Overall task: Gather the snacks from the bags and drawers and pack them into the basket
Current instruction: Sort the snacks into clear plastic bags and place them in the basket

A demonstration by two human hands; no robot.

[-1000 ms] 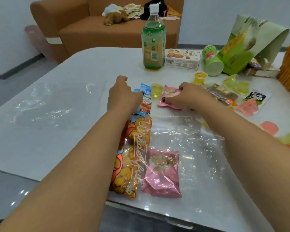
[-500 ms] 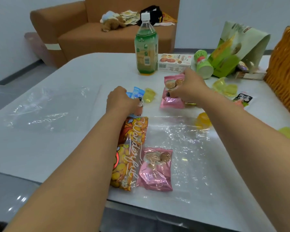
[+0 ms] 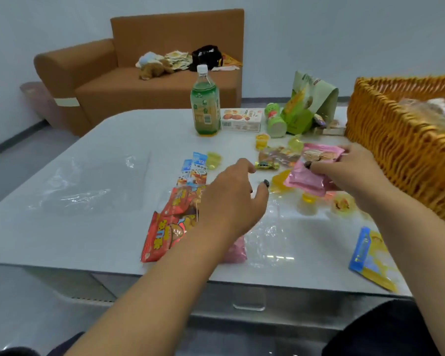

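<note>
A glossy white table is seen bearing a coarse woven orange wicker basket at the right. A crinkled pink foil snack packet — lower over the table half a second ago — is now pinched by the right hand beside the basket wall, its fingers curled round the edge. The left hand is held loosely spread — nothing grasped.

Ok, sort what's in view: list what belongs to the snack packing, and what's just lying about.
Part of the job: pink snack packet gripped by the right hand, wicker basket, red snack bag, blue sachets, left hand.

Just lying about: sofa, plush toy, black bag.
</note>
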